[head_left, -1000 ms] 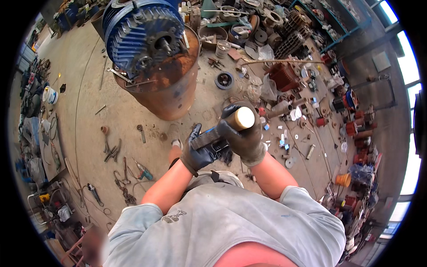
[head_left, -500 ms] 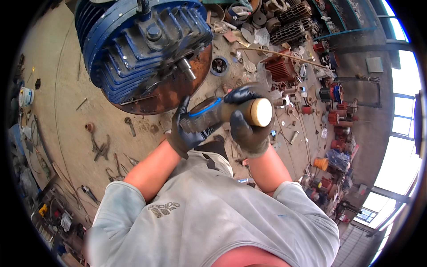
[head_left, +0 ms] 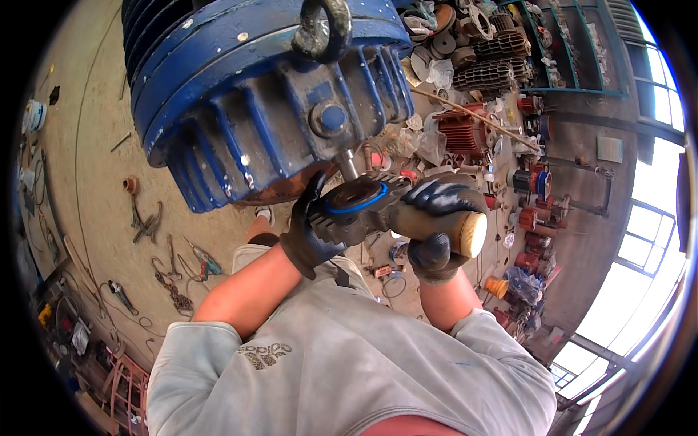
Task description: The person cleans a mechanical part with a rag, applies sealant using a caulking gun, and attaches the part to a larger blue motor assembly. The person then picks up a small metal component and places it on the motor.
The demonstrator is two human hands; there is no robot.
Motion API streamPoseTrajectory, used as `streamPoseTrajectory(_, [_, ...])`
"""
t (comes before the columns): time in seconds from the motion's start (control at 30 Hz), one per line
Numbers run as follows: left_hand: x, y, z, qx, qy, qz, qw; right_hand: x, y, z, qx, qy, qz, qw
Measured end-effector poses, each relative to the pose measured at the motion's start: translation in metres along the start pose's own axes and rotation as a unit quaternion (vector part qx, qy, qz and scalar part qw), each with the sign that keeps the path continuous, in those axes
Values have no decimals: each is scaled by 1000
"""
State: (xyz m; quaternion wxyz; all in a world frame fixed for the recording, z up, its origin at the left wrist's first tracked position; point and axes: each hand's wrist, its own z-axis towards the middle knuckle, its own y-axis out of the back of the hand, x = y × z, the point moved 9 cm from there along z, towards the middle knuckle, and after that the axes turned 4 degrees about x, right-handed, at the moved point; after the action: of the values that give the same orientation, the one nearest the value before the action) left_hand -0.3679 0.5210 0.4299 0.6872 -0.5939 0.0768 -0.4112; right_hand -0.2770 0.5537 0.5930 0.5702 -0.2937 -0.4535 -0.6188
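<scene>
My gloved left hand (head_left: 313, 229) grips the left side of a dark, toothed-edged round part (head_left: 356, 200) with a blue ring on its upper face. My gloved right hand (head_left: 436, 207) is wrapped round a thick brownish cylinder (head_left: 429, 224) with a cream end. The cylinder sits against the round part's right side; I cannot tell whether they are one piece. Just beyond them stands a large blue finned motor housing (head_left: 262, 134), scuffed and paint-chipped. A bare metal shaft (head_left: 350, 166) sticks out under its bolt, close behind the round part.
An eye bolt (head_left: 323, 33) rises from the housing. At far right lie a red finned motor (head_left: 465, 134) and a long stick (head_left: 480, 116). A power drill (head_left: 207, 260) and a chain (head_left: 174, 294) lie on the floor at left. Shelving (head_left: 574, 43) stands at the back right.
The blue housing now looks larger and closer. Both hands have moved slightly right and down in view, with the round part and cylinder. The round part's upper face is turned more into view.
</scene>
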Motion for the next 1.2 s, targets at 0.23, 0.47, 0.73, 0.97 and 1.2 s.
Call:
streamPoseTrajectory(0.23, [-11, 15, 5, -75, -8, 83, 994, -11, -1, 18, 21, -7, -19, 1000])
streamPoseTrajectory(0.47, [-28, 18, 15, -117, -37, 225, 967, -23, -3, 25, 52, -13, -27, 998])
streamPoseTrajectory(0.73, [-31, 18, 35, -130, -4, 77, 988, -27, -8, 36, 48, -34, 13, 998])
streamPoseTrajectory(0.97, [-44, 4, 40, -113, -45, 201, 972, -29, -16, 49, 74, -17, -20, 997])
streamPoseTrajectory(1.2, [-53, -5, 44, -116, -87, 300, 943, -27, -24, 56, 56, -28, 13, 998])
